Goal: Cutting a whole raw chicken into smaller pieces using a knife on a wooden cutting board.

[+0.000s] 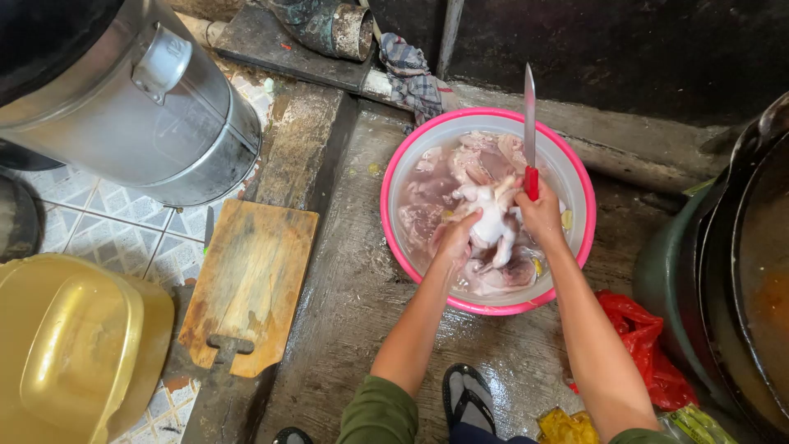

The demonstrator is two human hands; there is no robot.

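Both hands work at centre frame: left hand [454, 237] grips a pale raw chicken piece [493, 215] over a pink basin [575, 168], right hand [540, 215] clasps a red-handled knife [530, 131]; murky water blurs the other meat.

We record a basin [575, 177] with a bright pink rim and white inner wall, holding pale pink meat pieces [431, 210] in cloudy pinkish water. The knife [530, 136] has a red handle and silver blade. The cutting board [251, 284] is tan wood, stained. We note a yellow container [78, 349], a red plastic bag [645, 341], a grey-checked rag [411, 74], and patterned white-blue floor tiles [115, 226].
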